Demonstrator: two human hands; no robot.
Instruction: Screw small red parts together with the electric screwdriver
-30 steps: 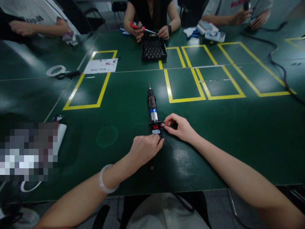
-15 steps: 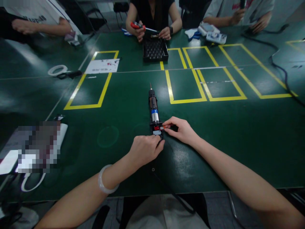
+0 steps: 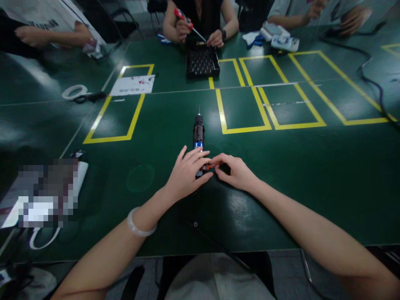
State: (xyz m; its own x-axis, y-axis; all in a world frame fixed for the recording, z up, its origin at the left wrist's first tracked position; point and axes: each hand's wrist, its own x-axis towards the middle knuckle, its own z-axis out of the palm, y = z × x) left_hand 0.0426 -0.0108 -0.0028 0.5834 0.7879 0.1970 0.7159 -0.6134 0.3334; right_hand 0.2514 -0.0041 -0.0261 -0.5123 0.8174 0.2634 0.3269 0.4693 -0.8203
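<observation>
A black electric screwdriver with a blue band lies on the green table, tip pointing away from me. My left hand rests over its rear part, fingers wrapped loosely across the body. My right hand pinches a small red-orange part at the tool's rear end, right beside my left fingers. A black cord runs from the tool toward me over the table edge.
Yellow taped rectangles mark the table ahead. A black parts tray sits at the far side before a person holding a red screwdriver. A white tape roll and a paper sheet lie far left. Other people sit around.
My left hand has moved forward from the tool's rear end onto its body, fingers now spread over it. The right hand stays pinched at the red part.
</observation>
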